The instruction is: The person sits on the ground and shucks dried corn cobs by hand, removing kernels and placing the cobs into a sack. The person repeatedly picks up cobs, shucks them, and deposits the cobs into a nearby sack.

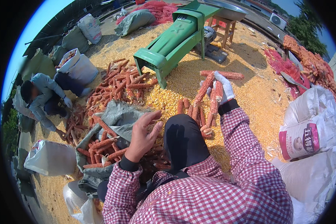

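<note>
My right hand point(226, 86), in a white glove, is shut on several bare red corn cobs point(203, 89) above the loose kernels. One cob point(230, 75) points out sideways to the right at the fingertips. Below that hand, more cobs point(194, 110) lie on the yellow corn kernels point(168, 103) beside my knee. My left hand point(143, 134) is ungloved, its fingers apart, with nothing in it. It hovers by the mouth of a grey-green woven sack point(85, 156), which holds many cobs point(102, 145).
A green corn sheller point(168, 42) stands ahead, with a cob pile point(123, 84) at its left. On the left a crouching person point(47, 98) reaches among cobs. White sacks point(310, 168) line the right side. A metal basin point(226, 9) rests on a wooden stool point(228, 30).
</note>
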### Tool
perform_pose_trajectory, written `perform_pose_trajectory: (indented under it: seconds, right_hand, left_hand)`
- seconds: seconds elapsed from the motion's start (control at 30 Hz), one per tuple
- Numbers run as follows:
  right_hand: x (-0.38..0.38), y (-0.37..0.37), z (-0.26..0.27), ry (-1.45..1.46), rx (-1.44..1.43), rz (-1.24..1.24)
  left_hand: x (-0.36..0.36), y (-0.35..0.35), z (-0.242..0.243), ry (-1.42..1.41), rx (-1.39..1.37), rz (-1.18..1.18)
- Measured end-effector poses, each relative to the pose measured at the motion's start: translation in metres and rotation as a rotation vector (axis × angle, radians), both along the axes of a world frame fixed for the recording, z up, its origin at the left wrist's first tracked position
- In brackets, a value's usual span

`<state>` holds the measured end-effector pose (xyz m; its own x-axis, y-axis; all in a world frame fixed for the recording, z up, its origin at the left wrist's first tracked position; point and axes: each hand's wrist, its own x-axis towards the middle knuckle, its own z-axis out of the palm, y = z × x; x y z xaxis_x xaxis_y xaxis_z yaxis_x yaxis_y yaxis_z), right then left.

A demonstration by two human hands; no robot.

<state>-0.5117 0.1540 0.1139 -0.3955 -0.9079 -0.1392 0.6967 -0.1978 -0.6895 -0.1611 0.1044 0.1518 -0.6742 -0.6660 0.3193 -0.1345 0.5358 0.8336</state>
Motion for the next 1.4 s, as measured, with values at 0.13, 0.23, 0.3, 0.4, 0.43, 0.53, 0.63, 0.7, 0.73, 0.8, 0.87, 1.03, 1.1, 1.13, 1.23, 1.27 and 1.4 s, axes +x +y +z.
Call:
perform_pose_trajectory:
  seconds: [0.13, 0.23, 0.3, 0.4, 0.43, 0.53, 0.63, 0.7, 0.73, 0.8, 0.87, 1.03, 1.1, 1.13, 1.23, 1.27, 1.4]
  right_hand:
    - [0.064, -0.022, 0.028, 0.008, 0.007, 0.215]
    - [0.108, -0.025, 0.022, 0.059, -0.062, 0.141]
    - [0.123, -0.021, 0.002, 0.026, -0.005, 0.185]
    - [0.134, -0.023, -0.015, 0.158, 0.083, 0.215]
    - [0.134, -0.025, -0.021, 0.222, 0.108, 0.176]
    - [0.144, -0.033, -0.031, 0.318, 0.241, 0.119]
    - [0.152, -0.038, -0.032, 0.254, 0.331, 0.101]
    - [0.16, -0.044, -0.05, 0.222, 0.228, 0.13]
    - [0.163, -0.047, -0.056, 0.223, 0.195, 0.151]
    - [0.166, -0.051, -0.062, 0.201, 0.171, 0.161]
    - [0.169, -0.052, -0.063, 0.153, 0.192, 0.138]
    - [0.128, -0.061, -0.067, 0.218, 0.386, -0.118]
    - [0.138, -0.052, -0.06, 0.366, 0.454, 0.184]
    - [0.152, -0.044, -0.057, 0.509, 0.472, 0.358]
    - [0.174, -0.035, -0.051, 1.587, 0.41, 0.802]
    - [0.181, -0.031, -0.058, 1.653, 0.368, 0.879]
    - [0.198, -0.026, -0.049, 1.729, 0.242, 1.198]
  left_hand:
    - [-0.044, -0.008, -0.005, 0.071, 0.295, -0.042]
    - [-0.059, -0.01, -0.002, 0.108, 0.7, -0.029]
    - [-0.054, -0.009, -0.011, 0.07, 0.856, 0.009]
    - [-0.047, -0.008, -0.038, 0.066, 0.885, -0.029]
    - [-0.044, -0.007, -0.045, 0.025, 0.85, -0.007]
    - [-0.02, -0.014, -0.075, 0.106, 0.974, 0.129]
    - [-0.017, -0.009, -0.09, 0.332, 1.239, 0.15]
    - [-0.032, 0.011, -0.076, 0.501, 1.513, 0.087]
    - [-0.036, 0.013, -0.083, 0.462, 1.476, -0.016]
    - [-0.04, 0.021, -0.091, 0.426, 1.296, -0.012]
    - [-0.031, 0.021, -0.098, 0.29, 1.199, 0.012]
    - [0.018, 0.01, -0.115, 0.337, 1.406, -0.006]
    - [0.021, 0.014, -0.109, 0.593, 1.384, 0.045]
    - [0.023, 0.014, -0.106, 0.653, 1.369, 0.053]
    - [0.031, 0.008, -0.117, 0.734, 1.337, 0.089]
    - [0.033, 0.006, -0.125, 0.744, 1.331, 0.099]
    - [0.033, 0.012, -0.127, 0.752, 1.255, 0.134]
